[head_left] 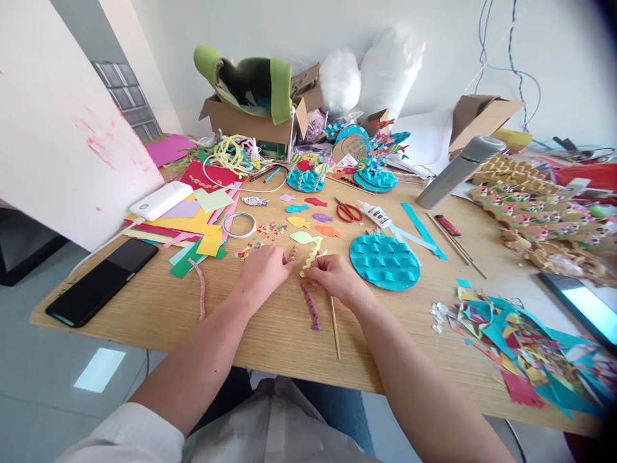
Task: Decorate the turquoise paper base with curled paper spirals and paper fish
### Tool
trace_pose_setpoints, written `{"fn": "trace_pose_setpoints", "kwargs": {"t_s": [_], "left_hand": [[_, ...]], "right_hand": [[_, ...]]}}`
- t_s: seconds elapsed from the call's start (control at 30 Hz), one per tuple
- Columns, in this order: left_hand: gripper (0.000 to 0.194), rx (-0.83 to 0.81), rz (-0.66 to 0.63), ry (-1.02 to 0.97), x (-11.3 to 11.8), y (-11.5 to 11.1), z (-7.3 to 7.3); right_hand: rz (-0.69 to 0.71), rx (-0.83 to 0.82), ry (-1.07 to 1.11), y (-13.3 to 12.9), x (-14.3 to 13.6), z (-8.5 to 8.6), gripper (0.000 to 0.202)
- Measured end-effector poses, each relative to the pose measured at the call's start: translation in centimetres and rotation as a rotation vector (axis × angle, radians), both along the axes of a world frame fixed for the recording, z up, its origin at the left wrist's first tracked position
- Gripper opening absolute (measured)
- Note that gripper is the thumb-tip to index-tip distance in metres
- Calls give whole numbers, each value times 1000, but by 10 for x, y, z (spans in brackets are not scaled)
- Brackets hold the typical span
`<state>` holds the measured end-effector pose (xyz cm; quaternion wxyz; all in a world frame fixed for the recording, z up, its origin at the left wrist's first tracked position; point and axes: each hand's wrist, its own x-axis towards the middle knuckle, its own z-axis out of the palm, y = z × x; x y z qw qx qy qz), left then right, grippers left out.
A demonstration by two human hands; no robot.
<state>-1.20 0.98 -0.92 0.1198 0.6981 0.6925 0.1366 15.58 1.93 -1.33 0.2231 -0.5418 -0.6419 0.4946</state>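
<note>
White wall behind, and a wooden surface (270,341) crowded with cut paper. From where I stand, the left hand (265,270) has its fingers pinched on a short tan twisted strip (292,254), and the right hand (337,276) has its fingers closed on a pale yellow wavy strip (313,255), the two close together near the middle of the surface. Just below them lie a purple twisted strip (310,307) and a thin wooden stick (336,331), its upper end by the right hand. Beside that hand sits a blue woven disc (384,260); paper fish, among them a green fish (303,237), lie beyond.

As for writing, the white glue tube (375,214) near the red-handled scissors (348,211) has dark print, too small for me to read. Farther back, a brown cardboard round (351,149) carries printing I can't make out either, and the little glue bottle (255,154) shows a yellow label, its words illegible.
</note>
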Motion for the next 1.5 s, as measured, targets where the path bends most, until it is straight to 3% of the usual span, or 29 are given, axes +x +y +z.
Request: {"fn": "trace_pose_setpoints", "kwargs": {"t_s": [0.17,0.37,0.47,0.8,1.03,1.3,1.4,1.5], "left_hand": [[22,-15,-26,120,3,-2,-2],[14,30,62,-119,-6,5,0],[17,60,92,-130,-8,5,1],[29,65,-45,39,10,-6,-5],[22,57,-176,27,9,-4,-5],[15,59,-159,76,8,-6,-1],[17,91,-117,4,5,-5,-3],[17,150,-17,-296,2,-1,-2]], "right_hand": [[19,90,-135,-1,-1,-1,25],[52,-5,-109,-4,-4,3,22],[69,-69,-37,-5,-5,3,22],[66,-192,99,-11,-9,12,22],[59,-253,119,-10,-8,14,21],[57,-282,131,-8,-8,10,20],[72,-286,128,-8,-8,10,20],[87,-294,146,-8,-8,10,20]]}}
